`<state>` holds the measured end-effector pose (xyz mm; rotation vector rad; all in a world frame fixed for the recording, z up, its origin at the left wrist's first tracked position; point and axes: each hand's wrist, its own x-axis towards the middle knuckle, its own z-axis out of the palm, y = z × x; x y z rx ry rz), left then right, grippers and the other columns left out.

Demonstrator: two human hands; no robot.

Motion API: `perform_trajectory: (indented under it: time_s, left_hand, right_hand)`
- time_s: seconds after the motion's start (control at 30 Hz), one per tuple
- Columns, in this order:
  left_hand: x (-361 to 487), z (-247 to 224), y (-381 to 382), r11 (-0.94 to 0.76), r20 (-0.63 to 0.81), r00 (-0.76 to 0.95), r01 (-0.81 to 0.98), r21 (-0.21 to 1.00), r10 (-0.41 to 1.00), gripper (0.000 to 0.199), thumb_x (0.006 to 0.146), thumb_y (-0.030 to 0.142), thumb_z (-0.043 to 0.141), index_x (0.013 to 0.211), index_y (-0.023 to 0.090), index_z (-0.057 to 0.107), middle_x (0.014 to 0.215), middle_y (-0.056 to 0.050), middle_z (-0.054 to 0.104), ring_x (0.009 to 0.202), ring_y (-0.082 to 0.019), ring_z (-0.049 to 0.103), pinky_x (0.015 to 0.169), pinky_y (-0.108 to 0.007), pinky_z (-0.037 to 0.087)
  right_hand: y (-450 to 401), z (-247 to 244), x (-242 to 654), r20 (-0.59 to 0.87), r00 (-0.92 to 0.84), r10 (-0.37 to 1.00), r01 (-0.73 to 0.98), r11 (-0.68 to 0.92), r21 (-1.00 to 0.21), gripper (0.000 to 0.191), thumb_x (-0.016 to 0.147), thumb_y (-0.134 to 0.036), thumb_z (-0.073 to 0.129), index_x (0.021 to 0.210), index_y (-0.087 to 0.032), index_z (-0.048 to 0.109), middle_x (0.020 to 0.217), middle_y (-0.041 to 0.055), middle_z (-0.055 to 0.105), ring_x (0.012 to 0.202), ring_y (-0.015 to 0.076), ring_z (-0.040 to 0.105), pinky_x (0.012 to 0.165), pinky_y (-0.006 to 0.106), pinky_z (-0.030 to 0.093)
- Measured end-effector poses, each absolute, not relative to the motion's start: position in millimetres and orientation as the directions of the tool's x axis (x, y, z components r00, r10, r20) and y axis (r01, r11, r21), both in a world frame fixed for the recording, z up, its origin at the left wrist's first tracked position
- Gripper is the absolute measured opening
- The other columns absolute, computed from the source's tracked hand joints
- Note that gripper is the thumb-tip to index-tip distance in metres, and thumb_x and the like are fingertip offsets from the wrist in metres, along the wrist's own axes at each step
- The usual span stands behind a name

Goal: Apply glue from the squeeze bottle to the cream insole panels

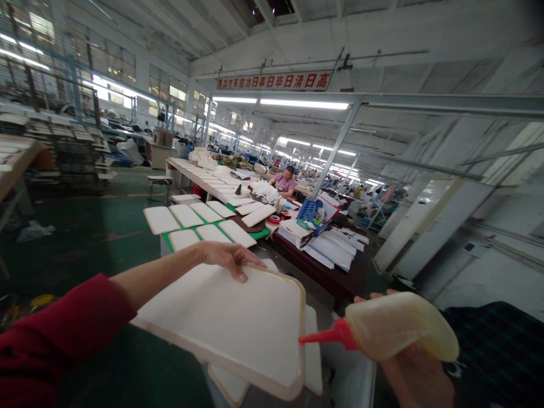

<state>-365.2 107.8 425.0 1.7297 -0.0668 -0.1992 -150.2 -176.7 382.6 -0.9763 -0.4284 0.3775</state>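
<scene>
My left hand (229, 259) grips the far edge of a white rounded-corner panel (229, 317), thumb on its top face. The panel is tilted, and a yellowish band runs along its rim. In my right hand (419, 371) lies a squeeze bottle (399, 326) of pale yellow liquid, held on its side. Its red nozzle (323, 337) points left, with the tip at the panel's right edge. More white panels (314, 351) show beneath the held one, partly hidden by it.
Several similar panels (187, 215) lie in rows on a green surface (203, 213) ahead. Papers (331, 249) and a blue plastic basket (308, 209) stand on a dark red table (293, 249). A person (284, 182) sits farther back. A metal post (338, 150) rises behind.
</scene>
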Motion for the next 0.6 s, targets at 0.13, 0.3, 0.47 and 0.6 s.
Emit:
perform_trajectory:
  time_s: [0.13,0.3,0.47,0.6]
  left_hand:
    - [-367,424,108,-0.17,-0.093,0.985,0.068,0.983,-0.144,0.06,0.066,0.03,0.074,0.121,0.017,0.054,0.102,-0.004,0.067,0.094,-0.022,0.06,0.082,-0.026,0.048]
    - [-368,422,109,-0.161,-0.085,0.99,0.067,0.985,-0.111,0.059,0.066,0.03,0.074,0.121,0.016,0.054,0.103,-0.005,0.066,0.093,-0.022,0.06,0.082,-0.027,0.048]
    - [-370,421,109,-0.147,-0.083,0.994,0.071,0.987,-0.077,0.057,0.067,0.029,0.073,0.119,0.016,0.055,0.103,-0.004,0.066,0.092,-0.021,0.06,0.082,-0.026,0.048]
    - [-371,416,110,-0.133,-0.063,0.998,0.059,0.989,-0.026,0.055,0.067,0.031,0.072,0.118,0.016,0.056,0.098,-0.004,0.068,0.088,-0.021,0.061,0.078,-0.026,0.049]
  right_hand:
    - [-179,381,-152,0.104,0.883,0.458,-0.137,0.465,-0.875,0.067,0.058,-0.048,0.065,0.122,-0.033,0.05,0.121,0.0052,0.058,0.103,0.0317,0.057,0.094,0.059,0.037]
    - [-186,364,-142,0.267,0.809,0.524,-0.042,0.503,-0.863,0.058,0.066,-0.043,0.063,0.121,-0.031,0.051,0.112,0.0076,0.063,0.112,0.0294,0.052,0.096,0.055,0.038]
    - [-193,355,-128,0.172,0.847,0.504,-0.051,0.399,-0.916,0.066,0.063,-0.049,0.063,0.125,-0.031,0.046,0.123,0.0058,0.056,0.114,0.0296,0.05,0.098,0.057,0.036]
    - [-197,352,-110,0.114,0.825,0.554,-0.094,0.332,-0.938,0.058,0.068,-0.054,0.057,0.122,-0.034,0.049,0.122,0.0003,0.057,0.117,0.0285,0.047,0.099,0.054,0.037]
